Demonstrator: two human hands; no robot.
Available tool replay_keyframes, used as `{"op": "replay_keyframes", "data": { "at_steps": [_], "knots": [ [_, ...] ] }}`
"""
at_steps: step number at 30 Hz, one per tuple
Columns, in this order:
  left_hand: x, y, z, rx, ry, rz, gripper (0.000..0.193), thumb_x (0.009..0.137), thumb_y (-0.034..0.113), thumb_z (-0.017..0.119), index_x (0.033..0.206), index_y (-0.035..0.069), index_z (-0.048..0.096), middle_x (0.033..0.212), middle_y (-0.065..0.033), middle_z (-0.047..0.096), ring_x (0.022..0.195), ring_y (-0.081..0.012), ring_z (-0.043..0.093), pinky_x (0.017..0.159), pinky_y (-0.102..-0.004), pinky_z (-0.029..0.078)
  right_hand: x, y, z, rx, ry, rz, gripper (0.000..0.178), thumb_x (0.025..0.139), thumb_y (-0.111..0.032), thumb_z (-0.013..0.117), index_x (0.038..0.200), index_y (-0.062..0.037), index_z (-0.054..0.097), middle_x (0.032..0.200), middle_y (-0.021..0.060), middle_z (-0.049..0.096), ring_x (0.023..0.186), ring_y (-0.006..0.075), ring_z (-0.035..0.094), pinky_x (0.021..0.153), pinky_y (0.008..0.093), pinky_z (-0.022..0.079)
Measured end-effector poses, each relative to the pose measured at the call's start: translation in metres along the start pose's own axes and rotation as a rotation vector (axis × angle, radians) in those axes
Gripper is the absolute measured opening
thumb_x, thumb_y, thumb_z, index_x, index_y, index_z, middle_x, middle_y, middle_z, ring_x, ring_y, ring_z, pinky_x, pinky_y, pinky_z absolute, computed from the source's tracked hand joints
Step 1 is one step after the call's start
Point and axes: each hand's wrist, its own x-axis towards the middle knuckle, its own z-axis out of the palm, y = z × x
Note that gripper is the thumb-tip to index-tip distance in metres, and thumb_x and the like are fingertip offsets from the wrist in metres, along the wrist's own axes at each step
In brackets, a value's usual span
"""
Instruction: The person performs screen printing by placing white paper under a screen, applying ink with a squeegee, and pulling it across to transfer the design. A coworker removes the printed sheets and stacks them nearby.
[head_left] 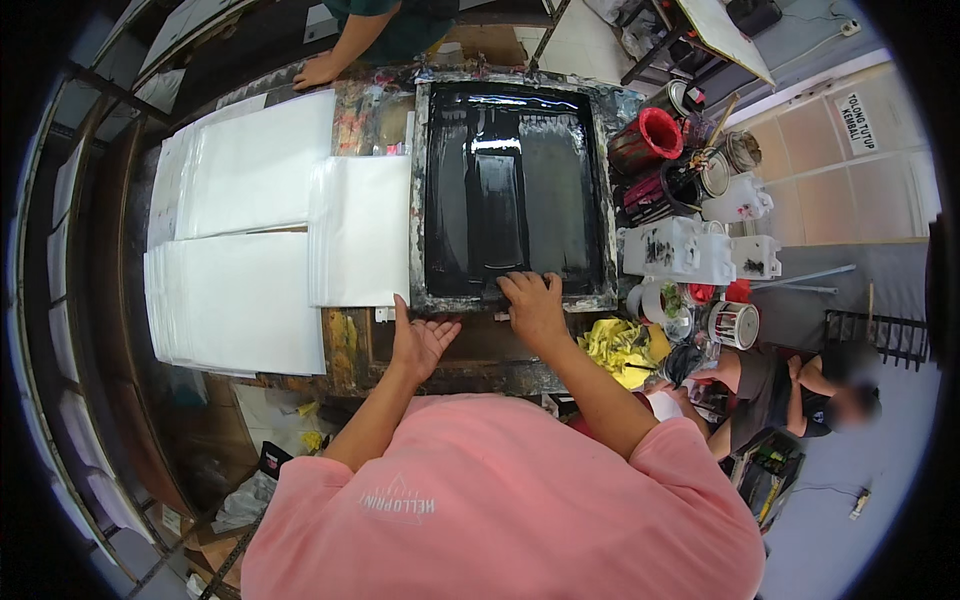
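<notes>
A screen printing frame (610, 230), its mesh coated in wet black ink (560, 190), lies flat on the worktable. My right hand (537, 308) curls its fingers over the near rim of this frame, close to the end of a dark ink streak. Just left of it, my left hand (424, 342) is turned palm up with fingers stretched out, holding nothing, below the frame's near left corner. Beside the frame's left edge lies a stack of white sheets (360, 230). What lies under the frame is hidden.
More white paper stacks (235, 300) cover the table's left. Ink cans, a red tub (655, 140) and white plastic jugs (675, 250) crowd the right side, with a crumpled yellow cloth (625, 350) nearer. Another person's hand (317, 70) rests at the far edge; someone sits at right.
</notes>
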Motion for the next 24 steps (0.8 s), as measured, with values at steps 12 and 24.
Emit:
{"op": "replay_keyframes", "data": {
  "at_steps": [12,24],
  "knots": [
    [0.006,0.002,-0.008,0.069,-0.001,-0.086,0.114,0.100,0.085,0.043,0.165,-0.006,0.019,0.160,-0.0275,0.040,0.148,-0.0404,0.047,0.125,-0.0494,0.042,0.147,0.050,0.041,-0.098,0.184,0.033,0.042,0.091,-0.006,0.064,0.132,-0.0147,0.066,0.125,0.0050,0.067,0.121,0.0275,0.062,0.105,0.0618,0.039],
    [-0.035,0.010,0.013,0.167,-0.121,0.056,0.110,0.100,0.085,0.040,0.158,-0.008,0.029,0.151,-0.0254,0.052,0.142,-0.0406,0.054,0.125,-0.0493,0.043,0.076,0.021,-0.068,-0.039,-0.260,0.007,0.031,0.095,-0.020,0.069,0.124,-0.0118,0.066,0.119,0.0123,0.068,0.115,0.0358,0.066,0.097,0.0563,0.047]
  ]
}}
